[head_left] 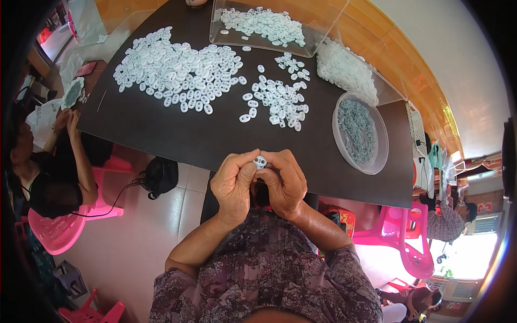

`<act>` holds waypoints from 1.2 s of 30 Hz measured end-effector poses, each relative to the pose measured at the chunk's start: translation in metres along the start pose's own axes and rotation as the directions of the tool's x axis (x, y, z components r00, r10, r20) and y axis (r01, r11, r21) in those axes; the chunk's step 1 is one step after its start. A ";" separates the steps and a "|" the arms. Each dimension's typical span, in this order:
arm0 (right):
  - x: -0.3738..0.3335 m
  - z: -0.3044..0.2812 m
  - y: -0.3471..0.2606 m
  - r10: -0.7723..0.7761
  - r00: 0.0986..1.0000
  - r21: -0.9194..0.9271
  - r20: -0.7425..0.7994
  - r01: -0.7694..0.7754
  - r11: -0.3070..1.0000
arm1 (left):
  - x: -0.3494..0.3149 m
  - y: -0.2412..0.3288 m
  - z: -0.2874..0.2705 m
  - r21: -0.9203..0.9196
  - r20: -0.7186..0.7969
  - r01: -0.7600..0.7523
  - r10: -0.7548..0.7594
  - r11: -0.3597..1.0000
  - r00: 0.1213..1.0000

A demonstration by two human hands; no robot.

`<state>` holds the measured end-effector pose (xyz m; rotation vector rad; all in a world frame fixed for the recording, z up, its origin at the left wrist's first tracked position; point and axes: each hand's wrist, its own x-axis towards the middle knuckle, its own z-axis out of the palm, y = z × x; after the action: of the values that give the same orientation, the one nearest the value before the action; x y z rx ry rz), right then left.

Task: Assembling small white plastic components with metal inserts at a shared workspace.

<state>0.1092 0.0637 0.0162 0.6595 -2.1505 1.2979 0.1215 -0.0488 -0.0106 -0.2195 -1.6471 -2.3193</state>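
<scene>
Between my two hands, just off the table's near edge, is a small white oval plastic piece with two holes (260, 162). My left hand (235, 183) pinches its left side with thumb and forefinger. From the other side, the thumb and forefinger of my right hand (284, 180) press on it too. Ahead on the dark table lies a small pile of like white oval pieces (277, 102). A much larger heap of them (177, 70) spreads to the left. At the right, a round clear tub (337, 134) holds many small grey-green parts.
A clear box (264, 48) with more white pieces stands at the back, beside another clear bin (390, 89) of white parts. The dark table (177, 132) curves around me. Pink chairs (56, 229) stand either side. A person (59, 177) works at the left; others sit at right.
</scene>
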 end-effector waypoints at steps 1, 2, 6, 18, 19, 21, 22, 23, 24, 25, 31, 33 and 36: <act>0.000 0.001 -0.001 0.003 1.000 0.005 -0.009 -0.003 1.000 | -0.001 0.001 0.000 0.002 -0.006 0.004 -0.004 1.000 1.000; 0.000 0.001 -0.002 0.006 1.000 0.010 -0.017 -0.006 1.000 | -0.001 0.001 0.000 0.002 -0.007 0.004 -0.004 1.000 1.000; -0.001 0.002 -0.002 -0.006 1.000 -0.008 -0.022 0.005 1.000 | -0.001 0.001 0.001 0.032 -0.029 -0.031 0.032 0.999 0.999; -0.002 0.001 -0.005 -0.015 0.999 0.024 0.038 0.014 1.000 | -0.005 0.006 -0.003 0.039 -0.011 -0.034 0.035 0.999 0.999; -0.003 0.000 -0.005 0.032 0.999 0.056 0.023 -0.034 0.998 | -0.005 0.007 -0.003 0.079 -0.002 -0.045 0.046 0.996 0.999; -0.004 -0.001 -0.007 0.081 0.997 0.088 0.010 -0.081 0.993 | -0.004 0.010 -0.003 0.092 0.004 -0.044 0.044 0.995 0.999; -0.003 -0.002 -0.010 0.137 0.990 0.117 0.017 -0.138 0.984 | -0.004 0.011 -0.004 0.106 0.009 -0.043 0.042 0.993 0.999; -0.003 -0.003 -0.011 0.193 0.981 0.144 0.026 -0.194 0.970 | -0.004 0.011 -0.004 0.106 0.009 -0.042 0.041 0.993 0.999; -0.003 -0.004 -0.011 0.192 0.981 0.144 0.026 -0.194 0.970 | -0.004 0.012 -0.004 0.129 0.011 -0.060 0.059 0.990 0.998; -0.003 -0.004 -0.012 0.199 0.980 0.138 0.030 -0.201 0.970 | -0.003 0.013 -0.005 0.151 0.013 -0.078 0.077 0.985 0.997; -0.001 -0.008 -0.021 0.295 0.953 0.161 0.063 -0.301 0.940 | -0.001 0.015 -0.007 0.234 0.050 -0.168 0.161 0.958 0.986; 0.000 -0.009 -0.022 0.351 0.933 0.184 0.081 -0.360 0.915 | -0.001 0.014 -0.008 0.250 0.058 -0.180 0.171 0.951 0.984; 0.000 -0.010 -0.023 0.474 0.873 0.296 0.116 -0.486 0.823 | 0.000 0.015 -0.009 0.285 0.073 -0.207 0.194 0.936 0.978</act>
<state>0.1262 0.0629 0.0350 0.2543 -2.2434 1.9419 0.1266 -0.0616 0.0000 -0.3578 -1.8667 -1.9083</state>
